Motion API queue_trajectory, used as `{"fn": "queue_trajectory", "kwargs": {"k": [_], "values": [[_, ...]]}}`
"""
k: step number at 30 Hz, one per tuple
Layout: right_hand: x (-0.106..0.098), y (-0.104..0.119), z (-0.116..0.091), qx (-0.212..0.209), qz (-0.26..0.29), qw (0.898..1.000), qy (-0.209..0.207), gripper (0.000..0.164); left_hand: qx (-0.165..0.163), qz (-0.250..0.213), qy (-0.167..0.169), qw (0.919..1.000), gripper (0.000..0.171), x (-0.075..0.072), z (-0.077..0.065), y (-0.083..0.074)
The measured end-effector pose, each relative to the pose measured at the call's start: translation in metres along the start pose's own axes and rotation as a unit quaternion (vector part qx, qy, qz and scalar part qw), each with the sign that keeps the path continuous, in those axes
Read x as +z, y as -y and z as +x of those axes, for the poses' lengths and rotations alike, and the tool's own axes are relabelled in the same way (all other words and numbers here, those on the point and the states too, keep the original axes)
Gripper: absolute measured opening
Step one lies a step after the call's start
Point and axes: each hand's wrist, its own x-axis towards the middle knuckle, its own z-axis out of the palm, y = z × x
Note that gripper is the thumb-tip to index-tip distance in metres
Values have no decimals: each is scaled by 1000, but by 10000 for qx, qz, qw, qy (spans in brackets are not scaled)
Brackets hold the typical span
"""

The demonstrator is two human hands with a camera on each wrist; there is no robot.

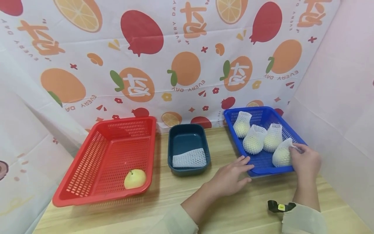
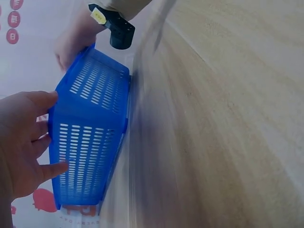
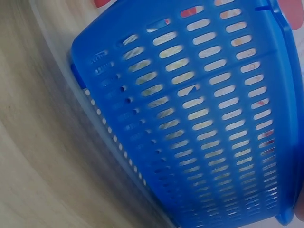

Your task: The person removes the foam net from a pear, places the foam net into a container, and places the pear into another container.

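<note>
White foam netting (image 1: 287, 143) around a yellow pear (image 1: 281, 158) in the blue perforated plastic basket (image 1: 259, 161), pinched by the right hand (image 1: 306, 160); left hand (image 1: 232, 175), fingers spread, at the rim. Apparent step: placing; next calls for release.

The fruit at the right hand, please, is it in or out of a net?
In: white netting, pinched by the right hand, surrounds the fruit.

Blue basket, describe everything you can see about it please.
The blue basket looks plastic: shallow, rectangular, with rounded corners, a solid rim and rows of slots in its walls. It stands upright on the table, right of the dark tray. Four pears in white nets sit inside, leaving some bare floor at the near left. The left hand touches its near left corner.
</note>
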Motion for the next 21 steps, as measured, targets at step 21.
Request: {"fn": "queue_trajectory", "kwargs": {"k": [21], "values": [[-32,70,-43,-442,2963,9501,-869,21,-478,-966,160,9940,66,-17,-19,-8]]}}
